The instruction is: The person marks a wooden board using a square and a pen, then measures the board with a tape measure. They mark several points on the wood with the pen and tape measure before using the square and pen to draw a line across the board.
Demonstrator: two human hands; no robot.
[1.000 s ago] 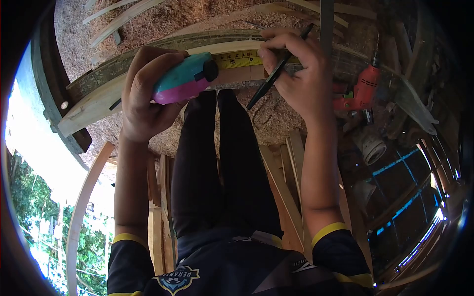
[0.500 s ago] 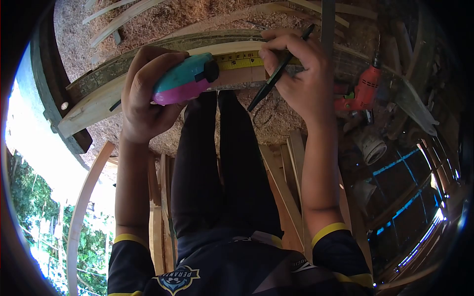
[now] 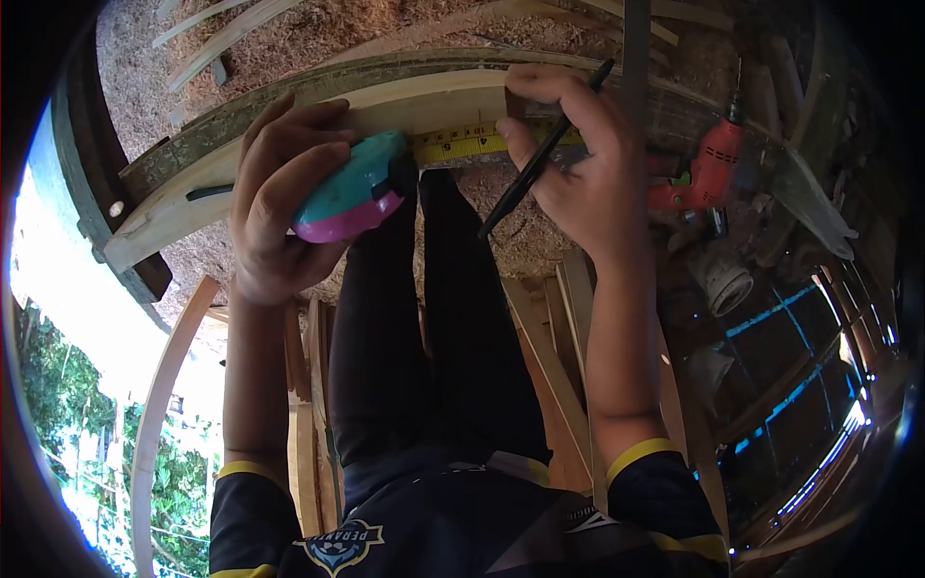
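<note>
My left hand (image 3: 287,207) is closed around a teal and pink tape measure (image 3: 352,193). Its yellow blade (image 3: 461,144) runs out to the right along the near edge of a pale wooden piece (image 3: 424,104). A black strap-like end (image 3: 210,193) sticks out left of that hand. In my right hand (image 3: 583,164), a black pen (image 3: 540,164) lies slanted, its lower end pointing toward me. The thumb and forefinger of this hand are at the wooden piece's right end, by the blade. Where the blade ends is hidden by the hand.
A long, worn wooden beam (image 3: 217,120) lies beyond the piece. A red power drill (image 3: 708,169) is to the right. Wood shavings (image 3: 135,67) cover the ground, with loose strips (image 3: 236,43) at the far left. Several planks (image 3: 544,356) lie around my legs.
The tape measure has moved slightly left and toward me. Its blade now sits lower along the wooden piece, and more of the wood's face shows. The right hand has barely shifted.
</note>
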